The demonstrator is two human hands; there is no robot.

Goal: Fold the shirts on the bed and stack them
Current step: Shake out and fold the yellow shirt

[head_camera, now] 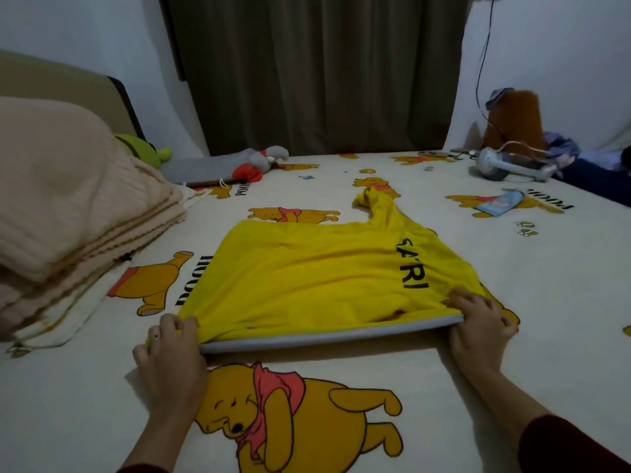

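Note:
A yellow shirt (317, 278) with black letters and a grey near edge lies spread on the bed (546, 285), one sleeve trailing toward the far right. My left hand (170, 353) grips the shirt's near left corner, fingers curled into the bunched cloth. My right hand (478, 322) pinches the near right corner, where the fabric wrinkles under my fingers. Both hands are at the shirt's near edge, which is slightly raised off the sheet.
A stack of folded beige blankets (68, 213) fills the left side. A grey and red soft toy (259, 163) lies at the far edge. A white handheld appliance (512, 165) with a cord and a small blue pouch (498, 203) sit far right.

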